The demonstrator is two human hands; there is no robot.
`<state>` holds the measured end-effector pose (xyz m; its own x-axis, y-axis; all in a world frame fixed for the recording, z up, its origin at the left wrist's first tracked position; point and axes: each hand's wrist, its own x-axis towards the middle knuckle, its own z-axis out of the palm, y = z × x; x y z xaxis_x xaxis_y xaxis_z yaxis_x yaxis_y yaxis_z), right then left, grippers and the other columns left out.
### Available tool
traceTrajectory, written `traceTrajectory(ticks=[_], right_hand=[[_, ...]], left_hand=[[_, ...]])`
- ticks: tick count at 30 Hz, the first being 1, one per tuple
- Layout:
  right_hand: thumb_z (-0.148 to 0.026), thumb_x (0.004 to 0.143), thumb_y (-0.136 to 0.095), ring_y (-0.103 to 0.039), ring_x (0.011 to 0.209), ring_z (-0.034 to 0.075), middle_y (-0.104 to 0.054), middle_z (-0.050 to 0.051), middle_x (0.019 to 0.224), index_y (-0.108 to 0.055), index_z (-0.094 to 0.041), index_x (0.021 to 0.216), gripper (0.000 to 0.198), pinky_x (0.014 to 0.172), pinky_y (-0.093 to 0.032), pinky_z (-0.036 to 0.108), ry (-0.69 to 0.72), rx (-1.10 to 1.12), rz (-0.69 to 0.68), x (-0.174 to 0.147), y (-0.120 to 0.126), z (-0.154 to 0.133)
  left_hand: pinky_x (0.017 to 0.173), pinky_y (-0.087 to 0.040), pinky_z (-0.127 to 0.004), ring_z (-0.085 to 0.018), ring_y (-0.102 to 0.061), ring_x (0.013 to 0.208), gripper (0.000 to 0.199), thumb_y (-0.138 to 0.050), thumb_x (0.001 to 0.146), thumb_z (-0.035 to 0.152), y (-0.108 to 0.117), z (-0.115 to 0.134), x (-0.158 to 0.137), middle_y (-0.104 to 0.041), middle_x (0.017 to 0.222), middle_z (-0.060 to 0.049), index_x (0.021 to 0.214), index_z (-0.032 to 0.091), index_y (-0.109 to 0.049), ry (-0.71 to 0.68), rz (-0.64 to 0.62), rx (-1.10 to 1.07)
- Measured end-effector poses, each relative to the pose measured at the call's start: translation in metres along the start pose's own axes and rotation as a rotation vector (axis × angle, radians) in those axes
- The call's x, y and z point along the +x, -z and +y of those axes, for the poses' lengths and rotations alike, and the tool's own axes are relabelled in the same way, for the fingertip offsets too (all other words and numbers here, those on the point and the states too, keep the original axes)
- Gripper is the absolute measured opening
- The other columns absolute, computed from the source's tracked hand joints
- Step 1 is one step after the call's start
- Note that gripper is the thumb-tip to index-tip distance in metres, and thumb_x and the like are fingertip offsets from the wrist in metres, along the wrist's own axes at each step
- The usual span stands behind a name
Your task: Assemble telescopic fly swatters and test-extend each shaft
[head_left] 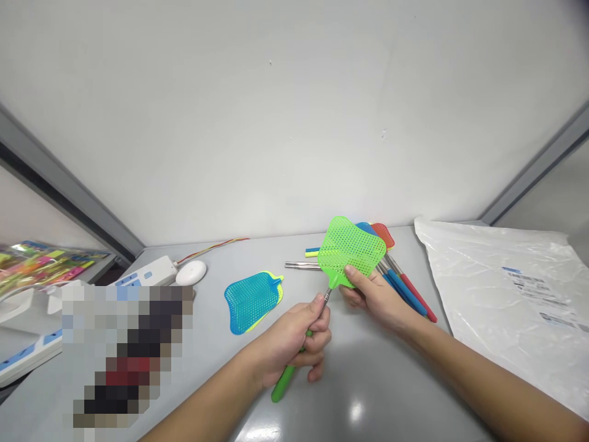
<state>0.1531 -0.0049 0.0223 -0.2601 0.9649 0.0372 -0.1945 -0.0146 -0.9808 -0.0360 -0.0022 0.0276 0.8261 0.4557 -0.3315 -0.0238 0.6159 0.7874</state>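
A green fly swatter is held between my two hands above the table. My left hand wraps round its metal rod and green handle. With thumb and fingers, my right hand pinches the lower edge of the mesh head. To the left, a blue swatter head lies on top of a yellow one, which shows only at its edge. Behind my right hand lie more fly swatters, with blue handles and a red handle. Metal rods stick out left of the green head.
A white plastic mailing bag covers the right side of the grey table. At left are a white power strip, a round white device, a blurred-out object and colourful packages. A wall stands behind.
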Motion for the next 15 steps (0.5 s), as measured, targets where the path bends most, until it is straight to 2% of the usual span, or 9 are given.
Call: traceTrajectory(ticks=[4,10,12,15], right_hand=[[-0.053,0.092,-0.043,-0.020,0.049,0.009,-0.028,-0.009,0.053,-0.032,-0.022,0.068,0.041,0.051,-0.021,0.025,0.008,0.027,-0.001,0.000,-0.003,-0.002],[-0.054,0.090,-0.047,-0.029,0.050,0.009,-0.036,-0.006,0.053,-0.038,-0.021,0.065,0.042,0.050,-0.023,0.025,0.031,-0.130,0.052,-0.003,-0.002,-0.009],[-0.052,0.089,-0.052,-0.032,0.050,0.009,-0.039,-0.005,0.054,-0.042,-0.021,0.065,0.040,0.050,-0.026,0.025,0.066,-0.128,0.089,-0.004,0.000,-0.009],[-0.050,0.084,-0.059,-0.042,0.056,0.012,-0.049,-0.003,0.065,-0.051,-0.022,0.074,0.031,0.051,-0.034,0.025,0.114,-0.068,0.215,-0.002,0.004,-0.009]], left_hand=[[0.038,-0.041,-0.022,-0.004,-0.011,0.030,0.048,-0.032,0.092,0.061,0.000,0.002,-0.002,-0.023,0.044,0.012,0.066,0.020,-0.033,-0.018,-0.021,-0.019],[0.039,-0.046,-0.024,-0.003,-0.016,0.028,0.046,-0.029,0.094,0.057,0.006,0.004,-0.002,-0.029,0.047,0.011,0.071,0.020,-0.040,0.020,-0.145,-0.107],[0.038,-0.046,-0.024,-0.003,-0.018,0.028,0.045,-0.028,0.095,0.056,0.007,0.003,-0.001,-0.033,0.051,0.010,0.076,0.020,-0.045,0.036,-0.185,-0.124],[0.036,-0.046,-0.023,-0.003,-0.023,0.030,0.044,-0.028,0.096,0.052,0.009,-0.001,0.001,-0.038,0.056,0.008,0.080,0.018,-0.050,0.044,-0.198,-0.126]])
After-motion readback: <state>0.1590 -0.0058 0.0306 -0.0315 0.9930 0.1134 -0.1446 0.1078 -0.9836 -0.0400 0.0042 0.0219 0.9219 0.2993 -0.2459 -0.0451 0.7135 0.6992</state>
